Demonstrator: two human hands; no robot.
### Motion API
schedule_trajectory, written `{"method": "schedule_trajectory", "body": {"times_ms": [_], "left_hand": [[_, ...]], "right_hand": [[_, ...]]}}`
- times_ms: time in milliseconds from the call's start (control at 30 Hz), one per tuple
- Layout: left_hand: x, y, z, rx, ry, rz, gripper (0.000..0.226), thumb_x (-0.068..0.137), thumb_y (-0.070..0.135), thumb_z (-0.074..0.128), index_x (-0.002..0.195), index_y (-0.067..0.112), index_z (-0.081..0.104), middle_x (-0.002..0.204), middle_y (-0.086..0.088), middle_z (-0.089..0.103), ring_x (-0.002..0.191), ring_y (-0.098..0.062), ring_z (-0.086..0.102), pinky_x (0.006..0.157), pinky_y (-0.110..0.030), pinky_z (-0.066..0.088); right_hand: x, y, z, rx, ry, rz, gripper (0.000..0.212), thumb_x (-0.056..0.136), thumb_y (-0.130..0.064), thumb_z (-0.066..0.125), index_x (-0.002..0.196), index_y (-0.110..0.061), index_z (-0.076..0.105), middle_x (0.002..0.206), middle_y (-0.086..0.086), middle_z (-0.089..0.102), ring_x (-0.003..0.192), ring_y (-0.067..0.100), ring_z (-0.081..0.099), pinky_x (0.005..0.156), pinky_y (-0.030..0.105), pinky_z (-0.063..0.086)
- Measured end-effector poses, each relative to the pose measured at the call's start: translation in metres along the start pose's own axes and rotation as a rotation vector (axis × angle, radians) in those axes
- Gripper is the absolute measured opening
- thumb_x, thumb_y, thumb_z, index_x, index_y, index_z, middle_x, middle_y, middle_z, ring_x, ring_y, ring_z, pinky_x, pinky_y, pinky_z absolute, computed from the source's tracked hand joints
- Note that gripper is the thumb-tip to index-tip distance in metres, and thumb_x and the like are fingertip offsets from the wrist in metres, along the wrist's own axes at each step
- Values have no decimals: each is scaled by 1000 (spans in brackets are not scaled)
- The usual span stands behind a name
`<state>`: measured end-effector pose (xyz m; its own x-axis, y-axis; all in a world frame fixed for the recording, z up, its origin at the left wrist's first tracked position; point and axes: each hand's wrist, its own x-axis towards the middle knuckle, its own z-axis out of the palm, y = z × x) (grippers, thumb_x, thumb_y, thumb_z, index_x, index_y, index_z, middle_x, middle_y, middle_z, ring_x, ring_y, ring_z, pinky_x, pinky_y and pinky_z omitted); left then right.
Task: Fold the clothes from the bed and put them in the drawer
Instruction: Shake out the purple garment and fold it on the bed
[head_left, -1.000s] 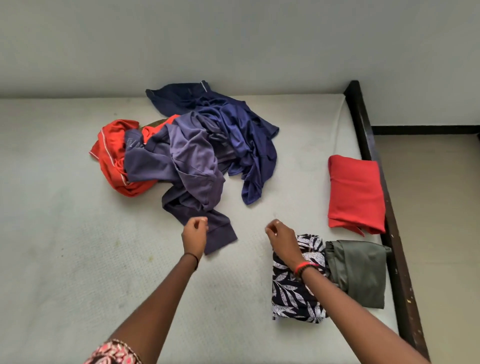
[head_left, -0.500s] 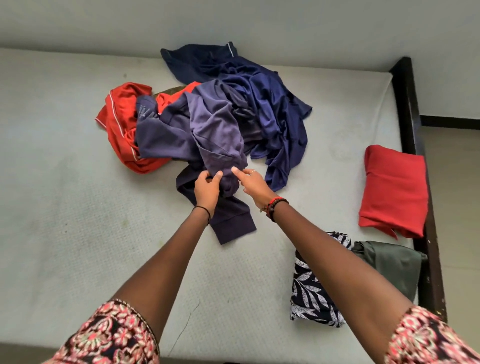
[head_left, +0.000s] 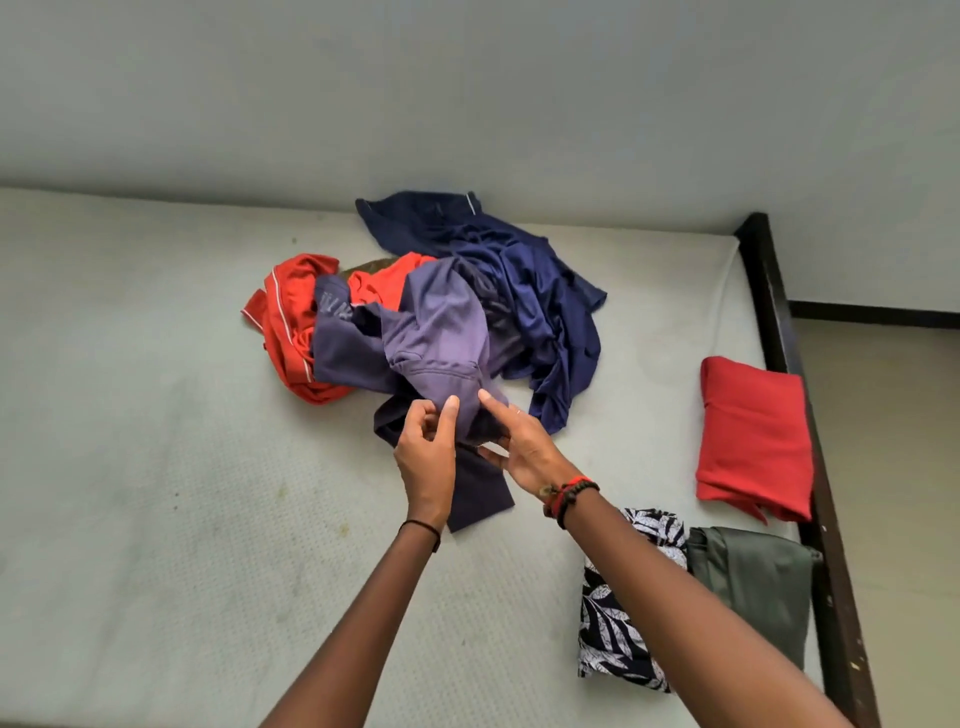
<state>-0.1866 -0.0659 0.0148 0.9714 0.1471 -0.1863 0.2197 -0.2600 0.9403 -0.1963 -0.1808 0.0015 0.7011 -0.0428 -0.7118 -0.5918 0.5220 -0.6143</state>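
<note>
Clothes pile (head_left: 467, 312), unfolded, lies mid-bed toward the far wall. It comprises a navy-blue silky garment (head_left: 540, 291) at the back, an orange-red garment w/ white piping (head_left: 291, 338) at left, and a dusty-purple knit garment (head_left: 436, 332) on top and in front. The purple item's near end reaches my hands. Its dark lower end lies flat on the pale quilted mattress (head_left: 156, 493) btwn my wrists.

My left hand (head_left: 423, 457): thumb upright against the purple cloth, fingers (head_left: 415, 423) curled. Cannot tell whether cloth is caught in them.

My right hand (head_left: 524, 447): a fold of the same item nipped btwn thumb and the other fingers, index stretched out along it.

Folded items sit on the right side of the bed, apart from the pile:
- Red rectangular folded cloth (head_left: 753, 441), beside the dark wooden bed frame (head_left: 831, 571).
- Black-and-white leaf-print folded cloth (head_left: 618, 639), nearer me.
- Olive-green folded cloth (head_left: 753, 582), touching the leaf-print one on its right.
</note>
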Motion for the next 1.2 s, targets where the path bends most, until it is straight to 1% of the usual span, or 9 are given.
{"method": "schedule_trajectory", "body": {"times_ms": [100, 267, 400, 600, 767, 933, 1067, 1133, 1200], "left_hand": [[-4, 34, -13, -9, 21, 69, 35, 90, 26, 63, 64, 24, 40, 55, 10, 37, 50, -3, 36, 54, -16, 33], [-6, 111, -38, -99, 68, 150, 32, 89, 25, 65, 64, 22, 45, 57, 7, 40, 54, -10, 35, 58, -32, 34], [-6, 188, -56, -204, 58, 225, 32, 90, 23, 64, 61, 22, 48, 55, 9, 44, 55, -12, 37, 59, -33, 35], [-8, 316, -89, -365, 62, 292, 16, 89, 30, 64, 81, 16, 64, 74, 2, 65, 68, -12, 55, 72, -37, 48], [-26, 417, -124, -420, 1, 445, 27, 91, 24, 61, 67, 15, 54, 59, 1, 52, 50, -9, 39, 52, -27, 35], [-45, 502, -164, -337, -130, 674, 24, 92, 20, 59, 70, 13, 54, 55, 7, 53, 44, -2, 42, 48, -17, 37], [-54, 574, -187, -100, -186, 925, 10, 94, 22, 57, 92, 15, 64, 83, 6, 67, 74, -1, 62, 69, -19, 46], [-68, 603, -196, -74, -333, 1009, 20, 97, 28, 52, 105, 17, 66, 102, 7, 68, 94, -1, 62, 81, -16, 45], [-86, 630, -205, -118, -552, 983, 32, 97, 39, 47, 105, 18, 70, 104, 4, 70, 97, -4, 63, 82, -16, 46]], "right_hand": [[-33, -25, 9, -101, -83, -115, 18, 85, -31, 67, 101, -27, 62, 93, -9, 70, 94, 11, 62, 83, 29, 43], [-96, -77, 33, -164, -229, -301, 35, 80, 2, 69, 114, -3, 59, 105, 11, 69, 97, 21, 66, 77, 24, 53], [-147, -138, 57, -163, -243, -372, 35, 80, -1, 69, 114, -4, 59, 110, 15, 68, 103, 25, 66, 85, 33, 54], [-245, -241, 109, -136, -325, -591, 16, 84, -4, 65, 101, -6, 66, 96, 13, 70, 85, 19, 68, 76, 28, 57], [-327, -312, 153, -105, -413, -786, 16, 89, -7, 58, 103, -1, 65, 96, 13, 70, 85, 19, 66, 82, 28, 54], [-394, -360, 186, -216, -342, -942, 6, 88, -11, 64, 91, -9, 69, 87, 9, 71, 76, 17, 67, 74, 28, 56], [-436, -378, 206, -419, -301, -1105, 5, 87, -13, 65, 88, -14, 70, 86, 5, 70, 77, 15, 64, 75, 27, 54], [-461, -386, 216, -444, -296, -1191, 6, 88, -11, 64, 88, -14, 70, 82, 1, 69, 75, 11, 63, 72, 23, 52], [-488, -400, 225, -424, -304, -1275, 10, 88, -8, 63, 95, -12, 70, 82, -2, 71, 76, 9, 65, 74, 20, 53]]}}
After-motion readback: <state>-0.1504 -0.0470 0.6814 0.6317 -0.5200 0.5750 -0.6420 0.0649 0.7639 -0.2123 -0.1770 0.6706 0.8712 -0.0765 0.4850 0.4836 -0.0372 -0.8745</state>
